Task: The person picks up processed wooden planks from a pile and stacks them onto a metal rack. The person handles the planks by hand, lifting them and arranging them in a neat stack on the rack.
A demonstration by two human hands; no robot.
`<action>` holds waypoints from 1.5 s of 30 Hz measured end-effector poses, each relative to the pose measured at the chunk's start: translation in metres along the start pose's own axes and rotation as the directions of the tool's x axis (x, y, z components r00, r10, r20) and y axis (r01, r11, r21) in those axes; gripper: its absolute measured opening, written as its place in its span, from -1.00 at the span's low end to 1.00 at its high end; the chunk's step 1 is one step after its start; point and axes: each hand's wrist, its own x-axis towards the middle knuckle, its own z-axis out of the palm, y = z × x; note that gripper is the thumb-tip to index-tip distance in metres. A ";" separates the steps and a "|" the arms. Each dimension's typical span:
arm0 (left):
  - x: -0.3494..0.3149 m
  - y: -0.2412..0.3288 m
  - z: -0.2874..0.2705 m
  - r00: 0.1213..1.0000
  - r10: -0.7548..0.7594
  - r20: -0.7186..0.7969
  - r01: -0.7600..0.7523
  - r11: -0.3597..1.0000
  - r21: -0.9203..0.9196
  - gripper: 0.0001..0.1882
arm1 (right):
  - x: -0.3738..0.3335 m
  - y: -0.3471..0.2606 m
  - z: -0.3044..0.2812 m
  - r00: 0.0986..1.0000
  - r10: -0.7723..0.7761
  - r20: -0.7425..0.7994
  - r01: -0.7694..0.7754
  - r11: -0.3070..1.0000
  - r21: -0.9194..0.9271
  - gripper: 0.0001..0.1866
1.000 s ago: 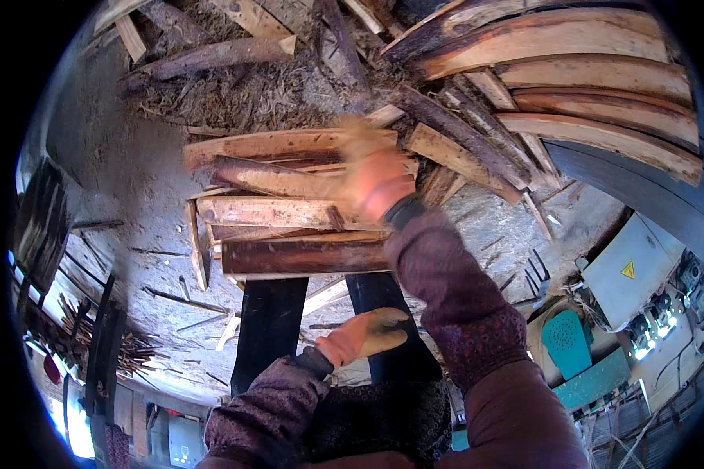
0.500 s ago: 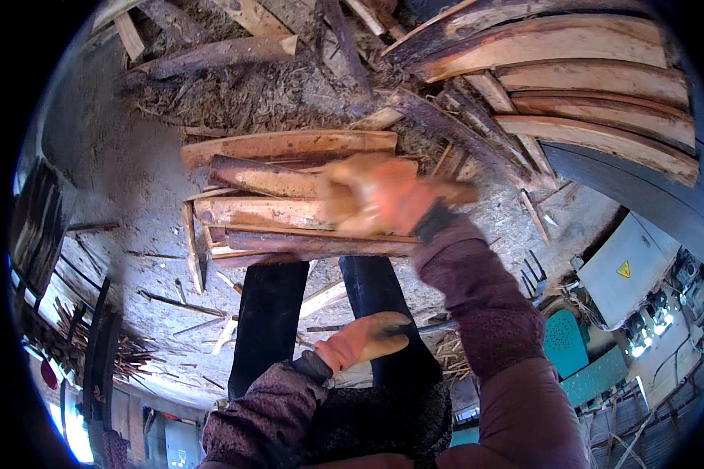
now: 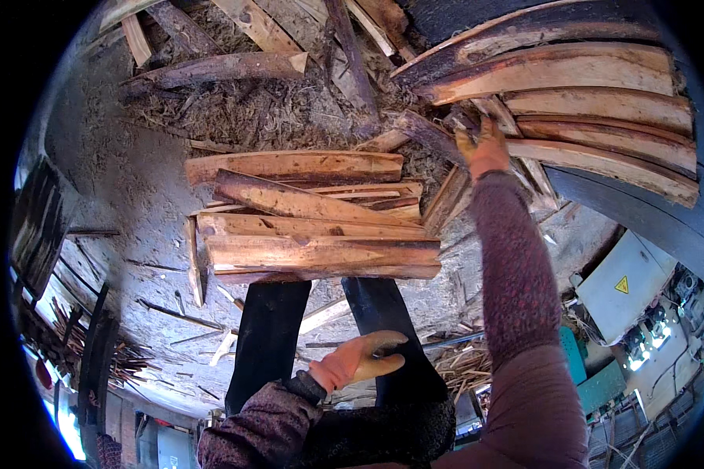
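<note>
My right hand [image 3: 485,150], in an orange and tan glove, reaches far forward to the right. Its thumb and fingers are apart around dark bark-edged wood; a firm grip on it does not show. My left hand [image 3: 360,361], gloved alike, hovers above my right leg with thumb and fingers apart and nothing in it. Before my legs lies a stack of sawn wood slabs. A pale slab [image 3: 321,254] forms its near edge, a slanted slab [image 3: 289,197] crosses the middle, and another slab [image 3: 297,166] lies along the far side.
Long curved slabs [image 3: 602,105] are piled at the upper right, close to my right hand. Bark-covered pieces [image 3: 219,69] and shavings cover the far ground. A grey cabinet [image 3: 627,266] with a yellow warning sign stands at the right. Thin sticks [image 3: 184,316] litter the floor at left.
My right hand has left the near stack and moved forward and right to the dark wood. The near slab now shows its broad pale face. My left hand has hardly moved.
</note>
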 end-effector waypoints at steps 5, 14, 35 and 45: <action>-0.011 -0.006 -0.003 0.996 -0.027 -0.086 0.020 0.997 -0.077 -0.43 | -0.010 -0.042 -0.022 0.934 -0.099 0.344 0.077 0.994 0.075 -0.25; 0.001 0.013 -0.019 0.997 -0.072 0.037 0.061 0.371 -0.927 -0.24 | -0.189 -0.092 -0.236 0.590 -0.796 0.137 0.451 0.466 0.761 -0.43; -0.026 0.007 -0.040 0.895 -0.079 -0.439 -0.331 0.543 -0.772 -0.32 | -0.010 -0.092 -0.315 0.759 -0.407 0.509 0.199 0.888 0.414 -0.37; -0.005 0.010 -0.022 0.823 -0.162 -0.544 -0.310 0.674 -0.670 -0.41 | -0.114 -0.139 -0.131 0.331 -0.422 0.844 0.181 0.906 0.382 -0.14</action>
